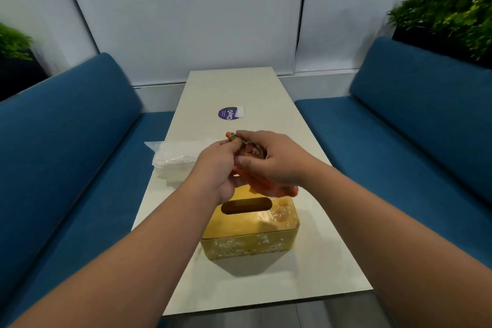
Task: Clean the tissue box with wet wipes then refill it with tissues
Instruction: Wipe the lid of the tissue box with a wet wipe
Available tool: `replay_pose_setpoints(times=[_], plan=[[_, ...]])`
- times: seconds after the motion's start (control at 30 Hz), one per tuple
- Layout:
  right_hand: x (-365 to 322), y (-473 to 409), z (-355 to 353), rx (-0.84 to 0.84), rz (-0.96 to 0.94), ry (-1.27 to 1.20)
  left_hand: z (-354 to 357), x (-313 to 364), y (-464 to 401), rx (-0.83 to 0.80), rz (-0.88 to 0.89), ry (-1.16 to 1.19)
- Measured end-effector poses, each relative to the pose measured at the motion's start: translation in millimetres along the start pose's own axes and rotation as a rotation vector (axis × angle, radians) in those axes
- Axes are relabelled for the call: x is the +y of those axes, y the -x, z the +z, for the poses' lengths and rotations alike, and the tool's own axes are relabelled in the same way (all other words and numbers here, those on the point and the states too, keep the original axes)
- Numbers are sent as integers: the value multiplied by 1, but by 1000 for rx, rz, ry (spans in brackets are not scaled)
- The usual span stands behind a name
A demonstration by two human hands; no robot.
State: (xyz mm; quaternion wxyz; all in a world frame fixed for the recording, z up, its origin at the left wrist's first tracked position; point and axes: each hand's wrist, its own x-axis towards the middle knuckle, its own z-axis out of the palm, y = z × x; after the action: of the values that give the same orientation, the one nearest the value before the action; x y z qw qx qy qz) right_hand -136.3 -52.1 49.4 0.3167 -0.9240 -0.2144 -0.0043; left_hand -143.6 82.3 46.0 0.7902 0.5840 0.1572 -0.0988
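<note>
A pale table [266, 93] carries a yellow tissue box [253, 229] near its front edge. Just above the box, the left hand [218, 168] and right hand [274, 160] together grip an orange wet-wipe packet [266, 184].

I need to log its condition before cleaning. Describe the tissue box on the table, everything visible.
The tissue box is a yellow rectangular box with rounded corners, hard and plastic-looking. A separate lid sits closed on top, with an oval slot showing no tissue. Whitish blotches mark the front wall and the lid's right part. It stands upright on the pale table, near its close end. Neither hand touches it as far as can be seen; both are above its far edge.
</note>
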Motion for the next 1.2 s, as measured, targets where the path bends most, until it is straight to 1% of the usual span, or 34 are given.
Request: replay_pose_setpoints(times=[0.07,0.13,0.2,0.27,0.4,0.5,0.57,0.63,0.67,0.7,0.73,0.8,0.83,0.87,0.9,1.0,1.1,1.2], plan=[[1,3,0,-25,-39,133,2,0,2,11,-29,47],[5,2,0,0,-30,243,9,2,0,15,-51,78],[9,2,0,53,8,299,16,3,-3,-3,-62,83],[19,3,-4,64,20,320,23,0,-6,-26,-66,69],[37,6,-15,17,-6,202,29,0,-8,-42,-32,38],[44,4,-24,-9,-44,94,34,8,-10,-38,30,-103],[48,3,-29,8,-51,55,39,9,-10,-24,50,-198],[51,4,-29,70,-22,61,40,8,-11,-57,68,-284],[54,7,-28,97,0,76,36,5,-11,-75,85,-348],[57,9,-27,112,28,93,31,1,-12,-76,123,-467],[61,12,-27,114,57,105,21,-2,-14,-54,188,-658],[71,12,-31,102,112,99,-8,-10,-18,3,314,-1172],[76,11,-32,93,139,82,-24,-15,-21,-10,330,-1400],[81,9,-31,82,169,64,-37,-22,-23,-58,322,-1569],[86,8,-29,74,197,48,-48,-29,-26,-127,310,-1690],[98,9,-18,53,249,-7,-64,-47,-35,-286,321,-1872],[108,9,-10,27,270,-53,-68,-57,-41,-325,319,-1912],[118,5,-6,-4,343,-157,-68,-59,-46,-336,354,-1919]])
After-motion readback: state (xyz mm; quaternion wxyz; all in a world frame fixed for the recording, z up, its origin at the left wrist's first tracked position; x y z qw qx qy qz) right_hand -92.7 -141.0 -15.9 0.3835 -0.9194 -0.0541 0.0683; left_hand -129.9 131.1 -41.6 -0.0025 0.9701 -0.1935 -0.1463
